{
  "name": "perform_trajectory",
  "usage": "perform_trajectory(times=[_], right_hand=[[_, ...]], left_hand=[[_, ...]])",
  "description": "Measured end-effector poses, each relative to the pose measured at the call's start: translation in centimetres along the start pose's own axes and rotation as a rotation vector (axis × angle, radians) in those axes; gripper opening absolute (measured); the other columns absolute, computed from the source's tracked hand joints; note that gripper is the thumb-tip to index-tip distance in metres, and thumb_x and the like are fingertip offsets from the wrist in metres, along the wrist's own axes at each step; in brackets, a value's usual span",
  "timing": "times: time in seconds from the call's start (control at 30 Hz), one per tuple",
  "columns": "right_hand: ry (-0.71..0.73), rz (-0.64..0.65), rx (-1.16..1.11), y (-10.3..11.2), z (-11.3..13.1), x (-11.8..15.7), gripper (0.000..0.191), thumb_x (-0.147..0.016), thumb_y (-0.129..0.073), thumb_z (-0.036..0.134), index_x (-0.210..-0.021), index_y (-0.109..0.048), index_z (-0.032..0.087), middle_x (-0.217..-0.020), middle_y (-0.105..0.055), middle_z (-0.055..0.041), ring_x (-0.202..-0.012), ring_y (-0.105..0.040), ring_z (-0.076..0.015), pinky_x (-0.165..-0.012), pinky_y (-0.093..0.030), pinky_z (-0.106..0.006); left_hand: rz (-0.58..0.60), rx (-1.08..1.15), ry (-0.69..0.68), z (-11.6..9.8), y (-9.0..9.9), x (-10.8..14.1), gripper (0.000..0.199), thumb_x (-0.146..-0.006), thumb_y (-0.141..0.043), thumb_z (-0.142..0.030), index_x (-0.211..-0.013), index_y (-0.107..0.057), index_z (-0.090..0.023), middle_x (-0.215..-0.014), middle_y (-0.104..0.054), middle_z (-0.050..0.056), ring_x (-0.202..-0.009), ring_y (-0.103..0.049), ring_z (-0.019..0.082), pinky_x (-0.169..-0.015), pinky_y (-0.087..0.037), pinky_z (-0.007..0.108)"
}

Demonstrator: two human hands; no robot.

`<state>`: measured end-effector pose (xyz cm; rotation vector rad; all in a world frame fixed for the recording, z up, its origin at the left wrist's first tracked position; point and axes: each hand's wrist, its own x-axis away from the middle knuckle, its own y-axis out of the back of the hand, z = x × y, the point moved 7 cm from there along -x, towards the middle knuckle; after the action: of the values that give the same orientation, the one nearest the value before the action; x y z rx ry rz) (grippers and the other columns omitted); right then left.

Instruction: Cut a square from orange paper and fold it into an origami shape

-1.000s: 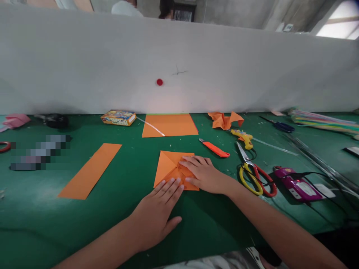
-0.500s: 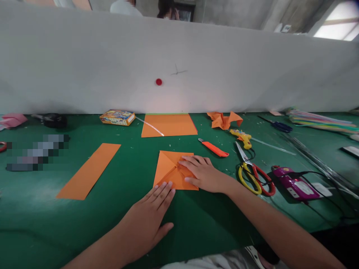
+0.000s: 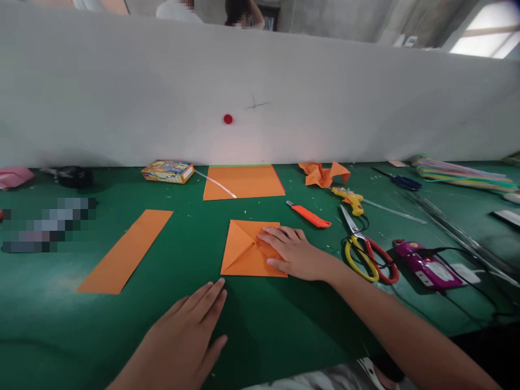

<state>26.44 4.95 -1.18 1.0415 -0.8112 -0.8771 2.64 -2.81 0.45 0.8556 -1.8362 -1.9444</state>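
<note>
An orange square of paper (image 3: 241, 246) with diagonal creases meeting near its middle lies on the green table (image 3: 260, 325). My right hand (image 3: 290, 252) rests flat on its right part, fingers spread, and covers some of the creases. Just below the paper's lower left corner is my left hand (image 3: 190, 325), its fingers stretched out and nothing in them. A long orange strip (image 3: 127, 252) lies to the left. Beyond the square is a larger orange sheet (image 3: 244, 181) with a clear stick across its left part.
An orange cutter (image 3: 311, 215), scissors (image 3: 359, 244), a yellow glue gun (image 3: 349, 199) and a purple power block (image 3: 426, 264) with cables are at the right. Crumpled orange paper (image 3: 323, 174) and a small box (image 3: 168, 171) lie near the white partition (image 3: 162, 86).
My left hand has come off the square and moved down and left, uncovering its lower left corner. My right hand has stayed on the paper.
</note>
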Motion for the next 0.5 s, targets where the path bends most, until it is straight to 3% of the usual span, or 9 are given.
perform_trajectory(times=[0.13, 0.23, 0.37, 0.5], right_hand=[[-0.002, 0.014, 0.008, -0.2, 0.0, 0.0, 0.064, -0.103, -0.036, 0.054, -0.162, -0.028, 0.030, -0.172, -0.022, -0.0036, -0.154, -0.018, -0.0339, -0.121, -0.020, -0.058], [0.007, 0.001, 0.019, -0.2, 0.1, 0.0, 0.063, -0.104, -0.035, 0.054, -0.162, -0.027, 0.030, -0.171, -0.023, -0.0050, -0.153, -0.020, -0.0342, -0.120, -0.022, -0.058], [0.014, -0.018, 0.028, -0.1, 0.2, 0.0, 0.062, -0.105, -0.035, 0.054, -0.161, -0.029, 0.031, -0.171, -0.025, -0.0050, -0.152, -0.022, -0.0350, -0.119, -0.024, -0.059], [0.034, -0.033, 0.029, 0.1, 0.3, 0.0, 0.062, -0.104, -0.038, 0.053, -0.162, -0.029, 0.030, -0.170, -0.028, -0.0062, -0.151, -0.025, -0.0348, -0.118, -0.025, -0.058]], left_hand=[[0.117, 0.121, -0.108, 2.9, 1.5, -2.3, 0.037, -0.097, -0.052, -0.027, -0.128, -0.071, -0.026, -0.133, -0.070, 0.006, -0.114, -0.069, 0.027, -0.093, -0.056, 0.038], [0.145, 0.144, -0.159, 5.4, 2.2, -5.4, 0.032, -0.102, -0.047, -0.030, -0.119, -0.074, -0.026, -0.120, -0.075, 0.006, -0.106, -0.070, 0.024, -0.090, -0.055, 0.036], [0.189, 0.140, -0.210, 7.0, 1.2, -9.7, 0.036, -0.105, -0.039, -0.029, -0.109, -0.074, -0.023, -0.112, -0.074, 0.006, -0.100, -0.068, 0.022, -0.088, -0.052, 0.034], [0.103, 0.143, -0.185, 6.5, -0.3, -12.4, 0.037, -0.105, -0.039, -0.032, -0.126, -0.068, -0.023, -0.130, -0.068, 0.008, -0.117, -0.063, 0.024, -0.103, -0.048, 0.038]])
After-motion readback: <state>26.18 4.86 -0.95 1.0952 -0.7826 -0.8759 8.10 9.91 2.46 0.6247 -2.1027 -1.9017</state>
